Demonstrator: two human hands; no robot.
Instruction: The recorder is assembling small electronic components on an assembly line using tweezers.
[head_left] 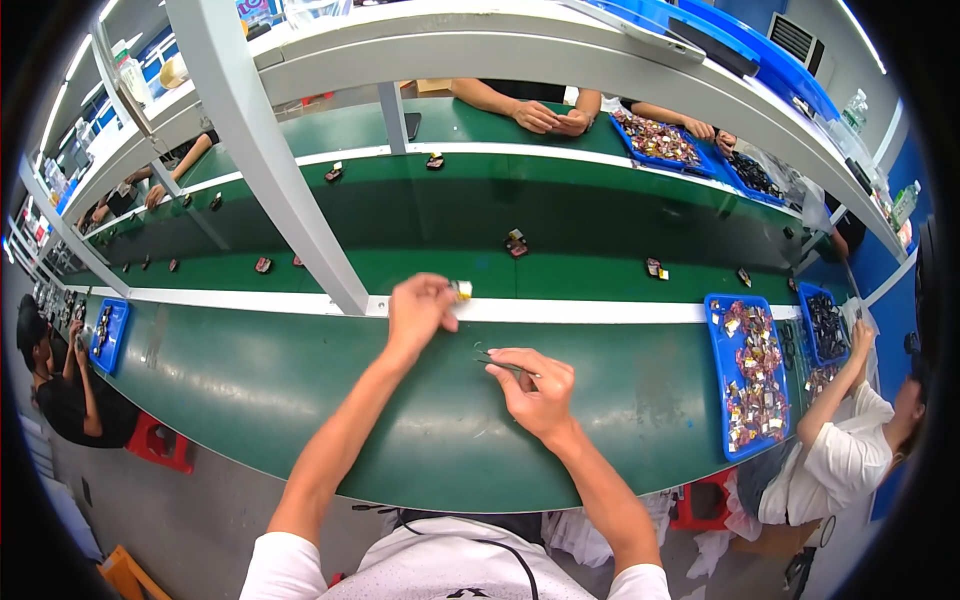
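My left hand [420, 312] is over the white rail at the far edge of the green worktable, its fingers closed. At its fingertips is a small electronic part with a white and yellow label [462, 290]; the fingers hide most of it. Pinched in my right hand [538, 390] is a pair of thin metal tweezers [484, 359], above the table and pointing left. Beyond the rail, several small dark and red parts, among them one part [516, 243] and another part [656, 269], lie spaced out on the green conveyor belt [590, 275].
On the right, a blue tray [716, 370] holds many small labelled parts; a second blue tray [822, 322] holds black cables. A grey post [270, 160] rises beside my left hand. Co-workers sit left, right and across the belt. A shelf [480, 50] spans overhead.
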